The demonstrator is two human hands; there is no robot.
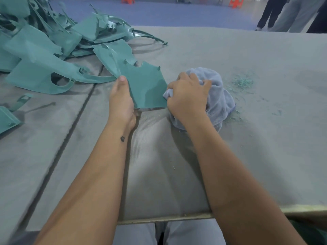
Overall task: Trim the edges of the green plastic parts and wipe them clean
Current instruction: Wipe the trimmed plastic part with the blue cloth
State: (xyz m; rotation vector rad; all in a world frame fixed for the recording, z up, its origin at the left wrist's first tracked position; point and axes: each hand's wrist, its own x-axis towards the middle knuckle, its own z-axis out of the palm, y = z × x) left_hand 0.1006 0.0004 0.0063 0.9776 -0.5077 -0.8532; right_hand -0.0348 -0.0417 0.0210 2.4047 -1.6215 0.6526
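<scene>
I had my left hand [122, 101] pinching the flat green plastic part [145, 85] by its left edge, steadying it over the grey felt-covered table [247, 147] (1 piece only), while my right hand [187, 96] clutched the bunched pale-blue cloth [219, 99] against its right edge for wiping.

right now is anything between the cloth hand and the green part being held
Nothing visible. The right hand grips the cloth right at the edge of the green part, which the left hand holds. The shavings lie off to the right.
</scene>
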